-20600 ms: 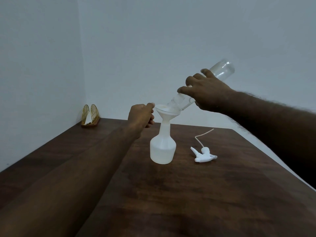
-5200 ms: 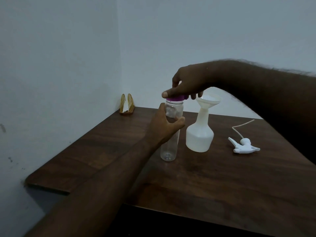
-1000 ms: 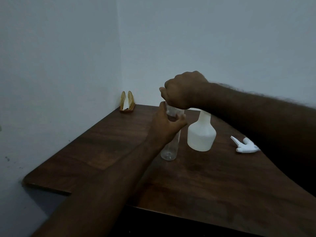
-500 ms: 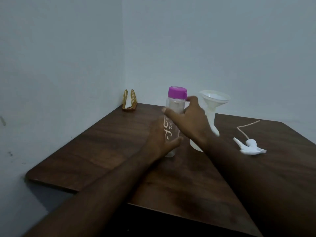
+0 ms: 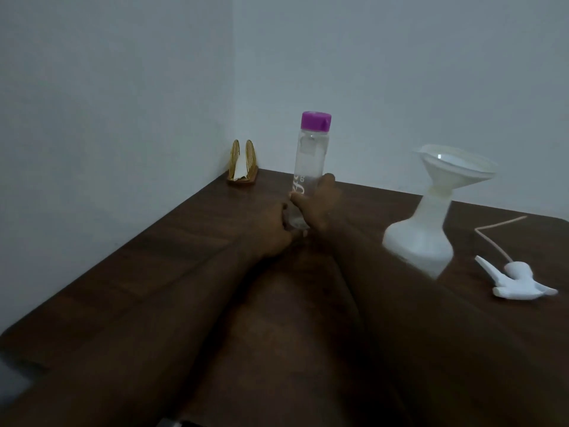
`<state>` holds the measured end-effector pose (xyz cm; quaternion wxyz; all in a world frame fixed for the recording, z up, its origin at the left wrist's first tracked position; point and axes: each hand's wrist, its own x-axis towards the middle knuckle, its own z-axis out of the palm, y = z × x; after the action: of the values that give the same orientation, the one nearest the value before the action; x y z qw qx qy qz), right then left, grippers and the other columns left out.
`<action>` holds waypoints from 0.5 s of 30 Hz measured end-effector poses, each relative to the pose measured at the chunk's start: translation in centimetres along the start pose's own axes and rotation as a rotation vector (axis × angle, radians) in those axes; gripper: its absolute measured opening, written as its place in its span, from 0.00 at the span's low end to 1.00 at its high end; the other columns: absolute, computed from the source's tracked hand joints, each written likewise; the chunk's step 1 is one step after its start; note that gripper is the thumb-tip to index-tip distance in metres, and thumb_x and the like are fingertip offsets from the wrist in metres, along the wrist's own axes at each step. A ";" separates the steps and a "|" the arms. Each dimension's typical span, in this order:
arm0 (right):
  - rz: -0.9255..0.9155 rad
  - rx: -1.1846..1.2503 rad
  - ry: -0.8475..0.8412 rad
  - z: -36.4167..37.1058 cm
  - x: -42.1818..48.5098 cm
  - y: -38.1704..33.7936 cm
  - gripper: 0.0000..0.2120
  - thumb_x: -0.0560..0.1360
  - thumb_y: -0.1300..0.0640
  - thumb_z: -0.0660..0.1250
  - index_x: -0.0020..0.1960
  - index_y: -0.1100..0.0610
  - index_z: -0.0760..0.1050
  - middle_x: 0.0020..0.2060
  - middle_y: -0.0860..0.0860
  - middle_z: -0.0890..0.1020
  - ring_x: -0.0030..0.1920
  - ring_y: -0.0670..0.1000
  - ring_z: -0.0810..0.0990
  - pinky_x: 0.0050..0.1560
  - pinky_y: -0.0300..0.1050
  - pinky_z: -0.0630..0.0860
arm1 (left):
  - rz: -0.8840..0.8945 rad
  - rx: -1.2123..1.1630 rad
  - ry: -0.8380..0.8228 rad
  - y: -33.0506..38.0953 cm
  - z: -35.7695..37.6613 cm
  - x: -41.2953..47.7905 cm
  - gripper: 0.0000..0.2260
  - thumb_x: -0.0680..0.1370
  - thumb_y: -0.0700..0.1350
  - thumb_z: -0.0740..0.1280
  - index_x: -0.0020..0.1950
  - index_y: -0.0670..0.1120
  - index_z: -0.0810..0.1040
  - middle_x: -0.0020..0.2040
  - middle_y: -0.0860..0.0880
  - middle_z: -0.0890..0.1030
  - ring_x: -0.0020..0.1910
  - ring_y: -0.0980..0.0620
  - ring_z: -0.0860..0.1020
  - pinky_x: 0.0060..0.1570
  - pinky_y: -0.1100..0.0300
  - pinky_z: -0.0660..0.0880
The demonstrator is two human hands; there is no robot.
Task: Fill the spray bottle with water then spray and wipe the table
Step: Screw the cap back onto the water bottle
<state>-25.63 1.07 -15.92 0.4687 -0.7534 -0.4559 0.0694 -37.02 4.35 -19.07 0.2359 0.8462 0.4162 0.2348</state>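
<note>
Step in hand, as judged: the capped clear water bottle is being set aside toward the back of the dark wooden table. It is best lowered flat on its base, well apart from the spray bottle, and let go only once it stands steady. Left hand: curled about the bottle's base. Right hand: wrapped round the lower body, fingers closed on it. Bottle: upright, transparent, white lettering, purple cap in place; apparently empty. Spray bottle: white, translucent, wide base and narrow neck, standing on the table to the right of the hands; its water level cannot be told. White funnel: seated in the neck, tilted slightly. Trigger head: white, lying on the table just beside the spray bottle, its dip tube trailing toward the wall; not yet fitted. Gold napkin holder: in the far corner.
</note>
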 end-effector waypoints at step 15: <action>0.101 0.112 0.054 8.2 15.9 5.2 0.27 0.74 0.49 0.73 0.63 0.62 0.66 0.57 0.56 0.77 0.58 0.57 0.77 0.49 0.44 0.69 | 0.041 -0.138 0.086 -4.2 2.0 13.4 0.22 0.72 0.50 0.68 0.64 0.45 0.71 0.48 0.46 0.81 0.47 0.48 0.79 0.52 0.48 0.77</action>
<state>-17.58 17.56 -19.27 0.5182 -0.7496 -0.4000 0.0979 -31.09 17.14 -20.42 0.2705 0.8255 0.3913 0.3039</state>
